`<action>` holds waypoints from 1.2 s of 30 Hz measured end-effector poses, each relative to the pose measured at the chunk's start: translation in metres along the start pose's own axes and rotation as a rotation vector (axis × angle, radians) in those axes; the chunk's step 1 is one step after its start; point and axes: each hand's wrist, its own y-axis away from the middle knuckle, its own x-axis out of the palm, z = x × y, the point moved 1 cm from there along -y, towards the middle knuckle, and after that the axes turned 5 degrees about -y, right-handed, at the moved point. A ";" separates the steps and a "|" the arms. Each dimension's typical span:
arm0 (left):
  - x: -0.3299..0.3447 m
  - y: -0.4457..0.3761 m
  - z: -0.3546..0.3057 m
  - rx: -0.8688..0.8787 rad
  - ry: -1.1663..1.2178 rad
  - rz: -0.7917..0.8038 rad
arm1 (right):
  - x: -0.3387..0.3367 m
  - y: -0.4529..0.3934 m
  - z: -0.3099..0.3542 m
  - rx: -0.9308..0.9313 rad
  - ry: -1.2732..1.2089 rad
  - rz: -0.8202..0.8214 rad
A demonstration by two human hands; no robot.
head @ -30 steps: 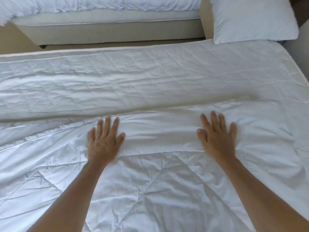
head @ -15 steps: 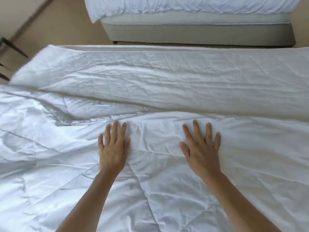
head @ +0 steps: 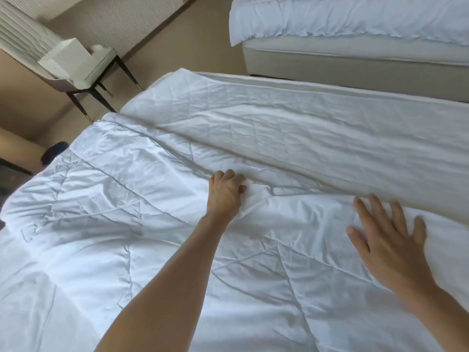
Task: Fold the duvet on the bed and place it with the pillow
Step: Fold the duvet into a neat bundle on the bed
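Compared with half a second earlier, the left hand (head: 224, 193) has changed from lying flat to curling its fingers into the cloth, and the view has swung leftward so that a chair now shows. Nearest the viewer, the white duvet (head: 127, 250) covers the near part of the bed (head: 330, 138), creased and quilted, with its folded edge running across the middle of the view. The right hand (head: 388, 245) lies flat on the duvet just short of that edge, fingers straight and spread, gripping nothing. The left hand, farther forward, bunches a small pleat of duvet at the edge, fingers bent and thumb pressed against the fabric. Beyond the edge the bed's quilted white cover lies bare as far as its far side. Past the bed's far left corner stands the chair (head: 63, 62) on dark legs, pale items on its seat. A second bed (head: 355, 39) stands at upper right, its white bedding hanging over the corner. The pillow is out of view.
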 end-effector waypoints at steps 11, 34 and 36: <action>0.029 -0.054 -0.023 0.067 0.056 -0.202 | 0.016 -0.018 -0.025 0.053 0.017 -0.040; 0.066 -0.056 0.071 -0.110 -0.050 0.195 | 0.065 -0.020 -0.052 0.191 -0.014 -0.077; 0.054 -0.050 0.058 -0.145 0.041 0.163 | 0.064 -0.019 -0.053 0.191 -0.019 -0.056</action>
